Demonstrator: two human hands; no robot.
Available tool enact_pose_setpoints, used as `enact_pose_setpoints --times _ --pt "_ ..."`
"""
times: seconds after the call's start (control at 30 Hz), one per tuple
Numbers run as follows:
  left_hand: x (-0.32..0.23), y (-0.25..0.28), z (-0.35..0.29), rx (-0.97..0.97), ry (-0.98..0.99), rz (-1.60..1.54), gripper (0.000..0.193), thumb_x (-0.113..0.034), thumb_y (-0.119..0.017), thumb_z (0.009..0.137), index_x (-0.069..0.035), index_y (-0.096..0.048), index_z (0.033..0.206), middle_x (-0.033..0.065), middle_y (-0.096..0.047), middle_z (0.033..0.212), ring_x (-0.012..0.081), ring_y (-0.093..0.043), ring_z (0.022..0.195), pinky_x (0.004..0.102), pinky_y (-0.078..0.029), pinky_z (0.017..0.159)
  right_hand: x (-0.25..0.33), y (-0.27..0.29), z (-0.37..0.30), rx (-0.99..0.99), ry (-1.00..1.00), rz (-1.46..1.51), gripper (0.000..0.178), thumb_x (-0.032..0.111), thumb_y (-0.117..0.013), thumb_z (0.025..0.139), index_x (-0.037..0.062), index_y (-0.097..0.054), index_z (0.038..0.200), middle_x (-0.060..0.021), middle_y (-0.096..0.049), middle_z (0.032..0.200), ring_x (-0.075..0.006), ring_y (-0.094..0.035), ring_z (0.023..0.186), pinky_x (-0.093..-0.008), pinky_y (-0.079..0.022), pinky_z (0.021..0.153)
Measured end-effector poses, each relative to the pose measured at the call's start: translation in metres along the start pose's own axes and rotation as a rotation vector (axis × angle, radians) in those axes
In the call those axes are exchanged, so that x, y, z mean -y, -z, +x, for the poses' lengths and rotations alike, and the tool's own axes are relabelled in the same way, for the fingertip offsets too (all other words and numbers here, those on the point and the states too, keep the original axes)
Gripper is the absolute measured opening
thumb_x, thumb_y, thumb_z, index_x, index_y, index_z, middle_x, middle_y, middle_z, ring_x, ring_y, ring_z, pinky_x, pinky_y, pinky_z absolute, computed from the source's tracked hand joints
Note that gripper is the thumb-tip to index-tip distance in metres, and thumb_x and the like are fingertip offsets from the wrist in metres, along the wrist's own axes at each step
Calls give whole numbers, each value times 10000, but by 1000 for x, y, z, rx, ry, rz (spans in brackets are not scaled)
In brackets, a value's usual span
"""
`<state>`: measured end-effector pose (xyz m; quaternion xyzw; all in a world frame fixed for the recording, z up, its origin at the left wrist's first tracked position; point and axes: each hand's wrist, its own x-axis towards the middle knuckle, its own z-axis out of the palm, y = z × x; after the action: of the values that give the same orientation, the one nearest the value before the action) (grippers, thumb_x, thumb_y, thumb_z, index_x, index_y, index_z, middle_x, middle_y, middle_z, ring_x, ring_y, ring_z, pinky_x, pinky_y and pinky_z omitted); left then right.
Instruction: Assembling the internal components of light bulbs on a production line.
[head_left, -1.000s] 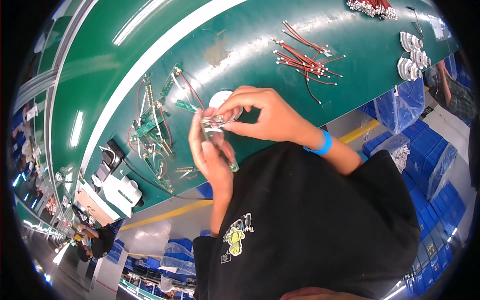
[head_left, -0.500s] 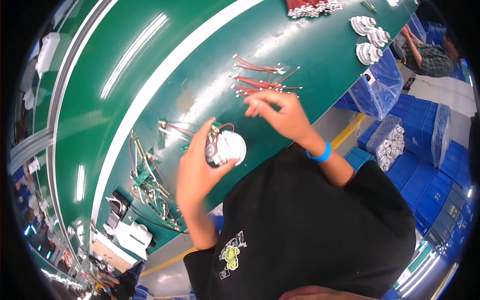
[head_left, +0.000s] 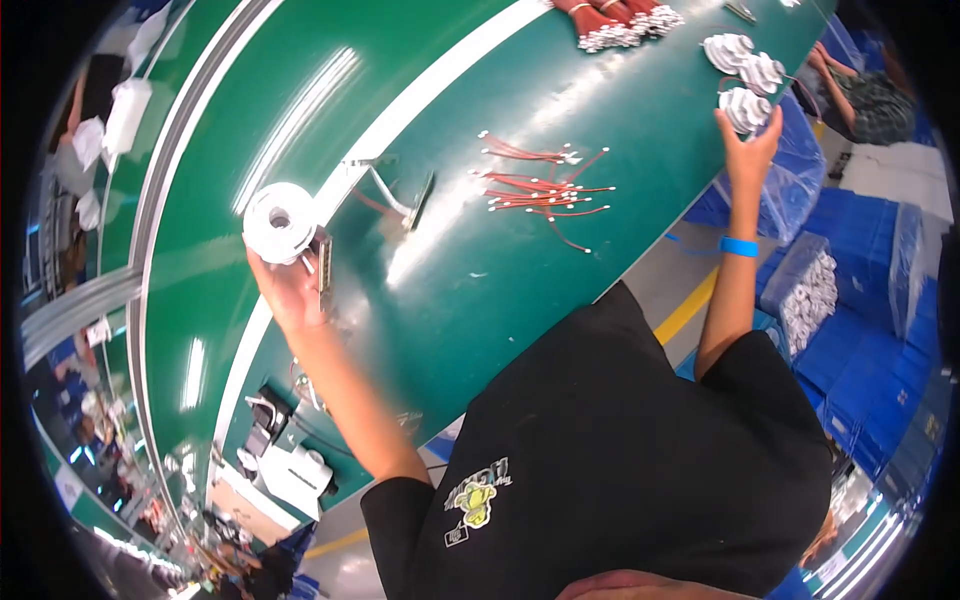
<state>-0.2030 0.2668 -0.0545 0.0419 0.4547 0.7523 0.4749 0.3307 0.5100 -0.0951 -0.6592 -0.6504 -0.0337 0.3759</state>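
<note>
Head | left hand [head_left: 290, 290] holds white round part [head_left: 278, 220] | right hand [head_left: 745, 150] at table edge [head_left: 640, 250]

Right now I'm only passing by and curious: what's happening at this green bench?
A person in a black shirt works at a long glossy green table. The left hand holds a round white plastic part out over the table's white stripe. The right hand reaches far right to a white ribbed disc, one of several at the table's edge. A loose bunch of thin red wires with white tips lies between the hands.
</note>
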Motion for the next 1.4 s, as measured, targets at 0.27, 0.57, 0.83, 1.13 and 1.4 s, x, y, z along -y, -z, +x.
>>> enact_pose_setpoints --times 0.27,0.57,0.83,1.13,1.4 --pt "-3 25 -23 13 -41 67 569 -385 -576 954 -95 -422 1419 95 -571 1256 244 -655 898 331 -536 550 -35 -16 21 27 -243 26 979 465 -879 660 -75 -442 1349 -227 -526 1252 -315 -529 1182 -399 -436 995" --pt "-46 51 79 -365 -524 1470 1082 -487 -803 743 33 -217 1490 282 -388 1440 365 -395 1357 438 -343 1092 -10 7 -11 260 -354 447 709 224 -857 749 -58 -470 1272 -167 -602 1178 -205 -619 1051 -300 -514 884" --pt "41 -22 -44 215 -345 1443 982 -298 -787 777 10 -211 1510 252 -284 1531 359 -271 1437 433 -219 1178 184 47 -99 777 -86 675 726 181 -818 740 15 -462 1351 -127 -557 1245 -217 -573 1116 -350 -489 943" --pt "77 -15 -144 156 -153 1280 910 -106 -819 684 -36 -347 1459 200 -469 1392 354 -486 1266 422 -383 1081 298 28 -141 1413 530 547 712 412 -815 715 86 -558 1294 -108 -647 1177 -289 -646 1033 -372 -536 809" --pt "82 -2 -149 58 -241 1008 1156 -135 -853 692 -49 -68 1536 172 -480 1411 320 -498 1283 429 -391 1084 316 -64 -131 883 952 510 559 138 -749 773 74 -550 1290 -133 -627 1135 -336 -586 1073 -418 -472 934"
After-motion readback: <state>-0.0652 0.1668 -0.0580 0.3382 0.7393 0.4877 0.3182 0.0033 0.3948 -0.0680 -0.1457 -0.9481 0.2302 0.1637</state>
